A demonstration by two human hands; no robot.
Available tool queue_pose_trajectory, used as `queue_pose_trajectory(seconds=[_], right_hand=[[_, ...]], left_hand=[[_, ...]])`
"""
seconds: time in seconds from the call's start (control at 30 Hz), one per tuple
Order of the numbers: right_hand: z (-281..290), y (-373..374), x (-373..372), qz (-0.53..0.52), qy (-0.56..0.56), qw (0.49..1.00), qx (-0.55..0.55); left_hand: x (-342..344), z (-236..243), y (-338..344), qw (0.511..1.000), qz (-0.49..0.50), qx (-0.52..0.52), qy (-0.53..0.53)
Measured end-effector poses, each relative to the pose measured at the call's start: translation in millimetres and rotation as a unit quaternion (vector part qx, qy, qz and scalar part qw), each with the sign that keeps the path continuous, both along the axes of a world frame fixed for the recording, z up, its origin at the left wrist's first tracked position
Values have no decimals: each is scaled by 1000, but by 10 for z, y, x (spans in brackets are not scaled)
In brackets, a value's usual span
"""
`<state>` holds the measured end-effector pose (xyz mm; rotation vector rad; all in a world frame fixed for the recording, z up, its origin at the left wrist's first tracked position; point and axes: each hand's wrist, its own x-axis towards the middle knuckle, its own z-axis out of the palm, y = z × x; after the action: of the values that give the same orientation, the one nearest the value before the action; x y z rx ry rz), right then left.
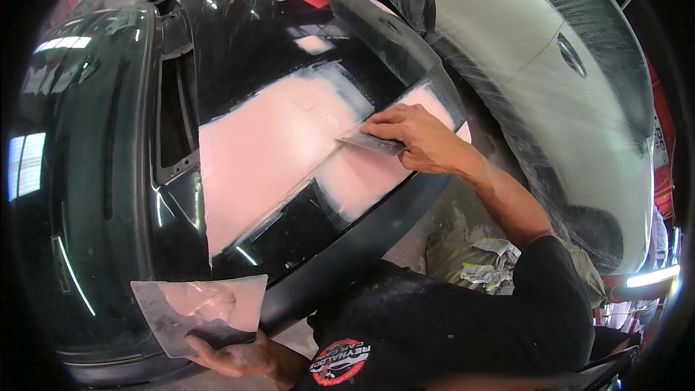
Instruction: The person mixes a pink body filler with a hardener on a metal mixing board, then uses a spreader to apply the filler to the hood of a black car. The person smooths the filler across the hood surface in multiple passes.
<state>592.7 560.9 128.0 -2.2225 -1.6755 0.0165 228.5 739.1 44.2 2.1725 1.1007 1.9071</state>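
A black car panel (260,36) spans the middle, bearing a large pink filler patch (268,152) and a second, narrower pink patch (362,188) beside it, with smeared edges. My right hand (420,141) grips a thin spreader (369,143), its blade lying on the seam between the patches. At the lower left, my left hand (239,358) holds a flat board (152,311) from underneath, with a pink paste (232,297) smeared over it; some of those fingers are hidden under the board.
Black bodywork (87,174) with an open gap fills the left. A light-coloured car (543,101), partly covered in clear plastic sheeting, stands at the right. Beyond the panel's curved lower edge, crumpled bags or cloth (478,268) lie low by my right arm. A lit tube (651,276) shows at far right.
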Motion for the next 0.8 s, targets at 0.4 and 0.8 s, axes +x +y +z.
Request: queue_pose_trajectory(seconds=[0.4, 0.8], right_hand=[[127, 1131, 609, 62, -23, 996, 61], [-55, 726, 377, 96, -28, 994, -36]], left_hand=[[64, -94, 100, 886, -151, -180, -399], [70, 46, 30, 956, -125, -119, -239]])
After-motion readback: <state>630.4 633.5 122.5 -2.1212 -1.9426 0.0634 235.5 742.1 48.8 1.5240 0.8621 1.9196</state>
